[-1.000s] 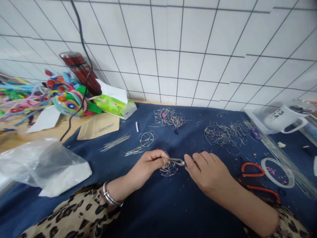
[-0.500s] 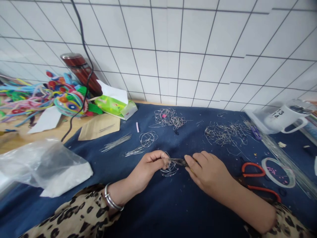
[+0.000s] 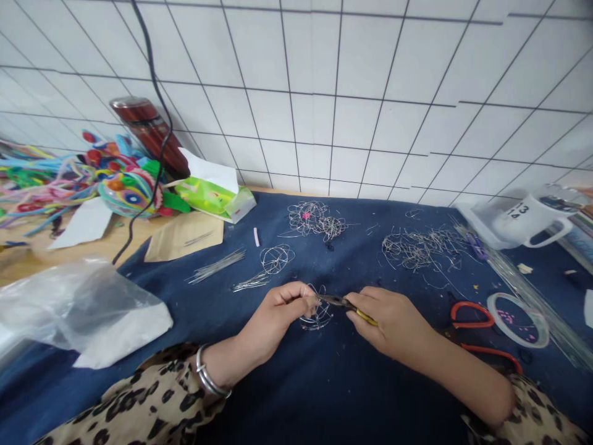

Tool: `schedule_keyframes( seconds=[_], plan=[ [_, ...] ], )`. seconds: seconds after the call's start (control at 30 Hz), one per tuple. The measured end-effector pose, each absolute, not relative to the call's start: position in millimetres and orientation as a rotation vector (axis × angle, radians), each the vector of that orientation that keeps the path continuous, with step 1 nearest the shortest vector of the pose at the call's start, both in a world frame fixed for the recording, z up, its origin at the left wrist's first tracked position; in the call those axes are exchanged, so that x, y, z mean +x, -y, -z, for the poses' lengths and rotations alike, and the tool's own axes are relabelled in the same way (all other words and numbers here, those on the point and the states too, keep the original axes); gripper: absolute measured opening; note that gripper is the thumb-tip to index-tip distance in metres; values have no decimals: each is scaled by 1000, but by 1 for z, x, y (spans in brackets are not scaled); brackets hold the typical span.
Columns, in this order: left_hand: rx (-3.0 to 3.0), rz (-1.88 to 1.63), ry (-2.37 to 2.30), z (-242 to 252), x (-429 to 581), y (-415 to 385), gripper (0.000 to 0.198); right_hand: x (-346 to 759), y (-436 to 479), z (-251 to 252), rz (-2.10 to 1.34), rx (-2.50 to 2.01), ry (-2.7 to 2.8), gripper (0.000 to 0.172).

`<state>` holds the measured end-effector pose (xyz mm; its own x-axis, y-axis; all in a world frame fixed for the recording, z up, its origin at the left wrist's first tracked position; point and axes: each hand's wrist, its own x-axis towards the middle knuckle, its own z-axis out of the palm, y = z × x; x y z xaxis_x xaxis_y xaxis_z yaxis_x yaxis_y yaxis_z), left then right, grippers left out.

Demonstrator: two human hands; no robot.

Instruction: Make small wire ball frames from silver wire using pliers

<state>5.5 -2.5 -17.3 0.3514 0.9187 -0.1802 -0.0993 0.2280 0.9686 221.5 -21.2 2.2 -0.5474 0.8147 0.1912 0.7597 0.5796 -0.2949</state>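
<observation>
Under right hand [image 3: 393, 321], pliers [image 3: 345, 303] half hidden

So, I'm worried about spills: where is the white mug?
Head view, far right near the tiled wall: the white mug lies right of the loose wire scraps, beyond the orange-handled tool.

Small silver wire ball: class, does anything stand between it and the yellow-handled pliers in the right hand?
Nothing visible does. The yellow-handled pliers in the right hand appear to touch the small silver wire ball at its top, beside the left hand pinching it; only blue cloth lies beneath.
</observation>
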Motion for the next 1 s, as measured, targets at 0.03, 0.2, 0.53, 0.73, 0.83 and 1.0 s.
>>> schedule_keyframes(
  seconds=[0.03, 0.2, 0.53, 0.73, 0.83, 1.0],
  plan=[
    [1103, -871, -952, 17, 6, 3, 14, 222, 21, -3, -275, -1297, 2504, 19],
    [1088, -859, -949, 16, 6, 2, 14, 222, 21, -7, -350, -1319, 2480, 19],
    [1093, -898, -936, 19, 4, 1, 13, 219, 22, -6, -12, -1269, 2528, 27],
    [1109, -938, -953, 16, 6, 5, 14, 217, 30, -5, 283, -1249, 2533, 32],
    [1100, -953, -939, 15, 6, 7, 13, 216, 33, -4, 372, -1239, 2533, 33],
    [1064, -974, -929, 15, 8, 8, 15, 215, 34, -2, 531, -1196, 2516, 33]
  ],
)
